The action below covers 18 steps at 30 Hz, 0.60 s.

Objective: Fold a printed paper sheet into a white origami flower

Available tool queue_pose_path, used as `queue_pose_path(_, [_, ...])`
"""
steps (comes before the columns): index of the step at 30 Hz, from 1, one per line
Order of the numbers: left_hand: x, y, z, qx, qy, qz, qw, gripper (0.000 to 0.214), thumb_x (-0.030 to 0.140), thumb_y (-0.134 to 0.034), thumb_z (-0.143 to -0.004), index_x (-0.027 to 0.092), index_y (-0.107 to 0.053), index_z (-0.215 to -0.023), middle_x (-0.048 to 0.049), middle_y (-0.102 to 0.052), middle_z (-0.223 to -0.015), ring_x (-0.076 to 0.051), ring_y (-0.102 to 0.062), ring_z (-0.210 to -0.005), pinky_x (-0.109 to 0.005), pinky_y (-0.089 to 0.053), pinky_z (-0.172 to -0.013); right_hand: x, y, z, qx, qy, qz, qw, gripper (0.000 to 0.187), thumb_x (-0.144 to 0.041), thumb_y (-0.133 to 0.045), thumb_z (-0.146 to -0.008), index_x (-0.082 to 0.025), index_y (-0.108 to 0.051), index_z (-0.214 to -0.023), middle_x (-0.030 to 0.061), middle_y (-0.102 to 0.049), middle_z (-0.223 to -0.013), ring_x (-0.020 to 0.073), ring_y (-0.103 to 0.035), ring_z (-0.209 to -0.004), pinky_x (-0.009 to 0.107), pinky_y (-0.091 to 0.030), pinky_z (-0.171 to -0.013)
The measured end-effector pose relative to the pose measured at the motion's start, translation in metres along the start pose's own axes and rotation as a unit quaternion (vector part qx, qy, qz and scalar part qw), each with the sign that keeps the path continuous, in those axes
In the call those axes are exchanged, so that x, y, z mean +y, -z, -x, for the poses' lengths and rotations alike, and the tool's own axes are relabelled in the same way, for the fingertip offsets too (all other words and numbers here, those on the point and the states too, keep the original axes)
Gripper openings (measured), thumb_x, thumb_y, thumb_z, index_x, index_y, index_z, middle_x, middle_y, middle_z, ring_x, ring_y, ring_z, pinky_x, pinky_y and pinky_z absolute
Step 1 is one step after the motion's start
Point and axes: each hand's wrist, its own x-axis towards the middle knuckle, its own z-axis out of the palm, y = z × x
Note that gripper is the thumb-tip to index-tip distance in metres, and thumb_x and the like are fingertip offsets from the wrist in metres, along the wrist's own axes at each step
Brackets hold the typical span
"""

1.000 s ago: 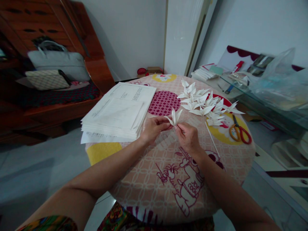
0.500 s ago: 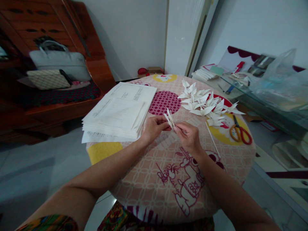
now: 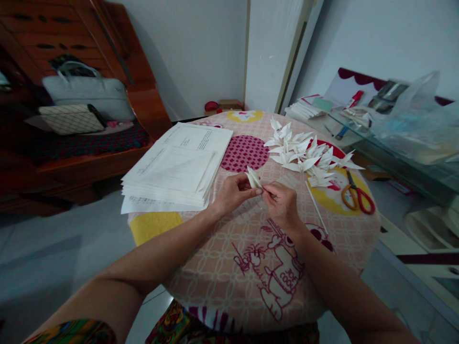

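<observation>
Between both hands, over the middle of the table, is a small folded white paper piece (image 3: 253, 177) with its pointed layers facing up and away from me. My left hand (image 3: 234, 192) pinches it from the left, thumb along its lower edge. My right hand (image 3: 281, 200) grips its narrow lower end with curled fingers; the exact fingertips are partly hidden. To the right of the hands lies a cluster of folded paper flowers (image 3: 301, 148), white with spread petals. A thin white stick (image 3: 317, 208) rests on the cloth just below them.
A tall stack of printed paper sheets (image 3: 172, 167) stands left of my hands. Scissors (image 3: 357, 195) with yellow and red handles lie near the right edge of the round table, on its patterned tablecloth (image 3: 222, 267). A glass shelf (image 3: 394, 157) with a plastic bag adjoins at right.
The folded paper has been turned, now showing a broader side with its layers closer together. My left thumb has moved rightward to its base. Both hands stay in nearly the same place.
</observation>
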Motion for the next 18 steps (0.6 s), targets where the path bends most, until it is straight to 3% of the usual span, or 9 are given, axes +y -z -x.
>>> queue_pose_path(5, [0.001, 0.003, -0.001, -0.02, -0.025, -0.068, 0.997, 0.035, 0.039, -0.082, -0.072, 0.012, -0.072, -0.091, -0.005, -0.072, -0.084, -0.016, -0.067, -0.078, -0.023, -0.052, -0.07, 0.005, -0.001, 0.001, -0.003, -0.048, -0.055, 0.997, 0.019, -0.021, -0.056, -0.087, -0.018, -0.066, -0.072, 0.0023, -0.061, -0.066, 0.015, -0.056, -0.063, 0.027, -0.043, -0.061])
queue_pose_path(11, [0.004, 0.007, -0.001, -0.044, -0.028, -0.078, 0.996, 0.036, 0.044, -0.079, -0.076, 0.011, -0.071, -0.087, -0.003, -0.068, -0.075, -0.012, -0.063, -0.069, -0.02, -0.049, -0.063, 0.012, -0.004, 0.004, -0.015, -0.117, -0.113, 0.987, 0.015, -0.028, -0.06, -0.086, -0.017, -0.067, -0.077, 0.0028, -0.067, -0.067, 0.0152, -0.062, -0.061, 0.026, -0.048, -0.059])
queue_pose_path(14, [0.001, 0.008, -0.002, -0.045, -0.026, -0.067, 0.996, 0.037, 0.045, -0.078, -0.077, 0.01, -0.071, -0.088, -0.0037, -0.068, -0.074, -0.012, -0.063, -0.068, -0.022, -0.051, -0.064, 0.012, -0.005, 0.004, -0.024, -0.147, -0.168, 0.974, 0.015, -0.028, -0.062, -0.084, -0.017, -0.069, -0.091, 0.0033, -0.07, -0.072, 0.0161, -0.066, -0.062, 0.027, -0.052, -0.059])
queue_pose_path(18, [-0.002, 0.01, -0.003, -0.038, -0.027, -0.068, 0.997, 0.038, 0.046, -0.078, -0.077, 0.011, -0.072, -0.092, -0.0044, -0.069, -0.076, -0.013, -0.064, -0.067, -0.024, -0.054, -0.065, 0.008, -0.003, 0.001, -0.048, -0.168, -0.208, 0.963, 0.036, -0.028, -0.063, -0.082, -0.016, -0.068, -0.115, 0.0016, -0.07, -0.072, 0.0163, -0.066, -0.061, 0.028, -0.055, -0.061])
